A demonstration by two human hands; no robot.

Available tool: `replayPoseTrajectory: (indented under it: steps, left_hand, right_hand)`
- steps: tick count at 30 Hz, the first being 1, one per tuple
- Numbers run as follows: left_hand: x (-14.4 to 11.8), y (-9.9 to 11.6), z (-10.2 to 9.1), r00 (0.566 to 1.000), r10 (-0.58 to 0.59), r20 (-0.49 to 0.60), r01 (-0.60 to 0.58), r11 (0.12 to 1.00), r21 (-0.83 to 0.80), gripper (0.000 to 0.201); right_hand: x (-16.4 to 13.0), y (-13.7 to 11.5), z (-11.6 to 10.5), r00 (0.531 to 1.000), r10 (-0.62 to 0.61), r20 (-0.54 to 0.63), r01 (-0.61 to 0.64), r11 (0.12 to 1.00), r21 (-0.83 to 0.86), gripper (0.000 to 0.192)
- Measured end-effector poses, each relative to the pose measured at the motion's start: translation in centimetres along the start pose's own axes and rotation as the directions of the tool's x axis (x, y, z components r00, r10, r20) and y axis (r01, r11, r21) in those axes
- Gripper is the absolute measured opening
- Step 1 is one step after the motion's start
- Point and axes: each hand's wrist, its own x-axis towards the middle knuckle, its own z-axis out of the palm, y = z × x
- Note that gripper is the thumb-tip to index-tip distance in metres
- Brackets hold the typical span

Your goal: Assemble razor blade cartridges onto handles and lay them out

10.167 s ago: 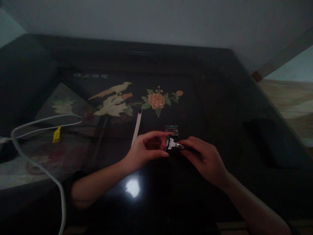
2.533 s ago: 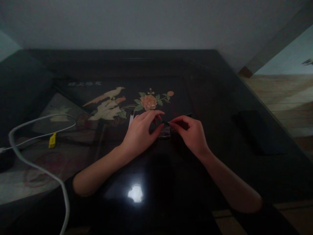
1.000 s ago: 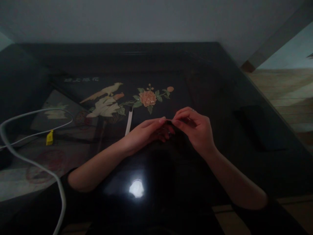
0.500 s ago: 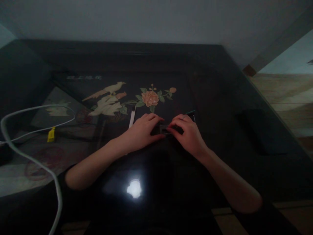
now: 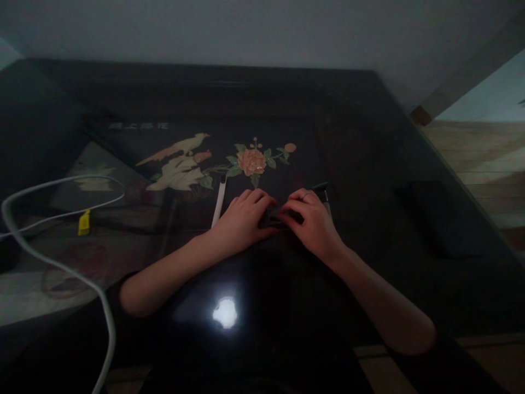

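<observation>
A short row of pale characters stands on the dark table point(image 5: 369, 164) top — left of the inlaid bird point(image 5: 180, 145). They are too blurred to read.

Glossy black table point(image 5: 369, 137) with white cable point(image 5: 49, 262), razor handle point(image 5: 324, 194)

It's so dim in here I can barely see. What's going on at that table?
A person presses both hands, left hand and right hand, down together on a small dark thing on the black table. What it is cannot be told. A razor handle lies just beyond the right hand, a white strip beside the left.
</observation>
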Motion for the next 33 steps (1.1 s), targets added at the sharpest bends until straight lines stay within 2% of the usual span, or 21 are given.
replayPoseTrajectory:
  steps: [26,33]
  left_hand:
    - [0.18,-0.05,-0.01,1.0,0.014,0.014,-0.015,0.999,0.044,0.039]
    - [0.25,-0.27,0.19,1.0,0.031,-0.002,-0.031,0.999,0.043,0.038]
  right_hand:
    - [0.32,0.29,0.77,0.996,0.086,0.023,-0.086,0.996,-0.001,0.008]
    - [0.86,0.35,0.86,0.988,0.152,0.037,-0.154,0.986,0.07,0.016]
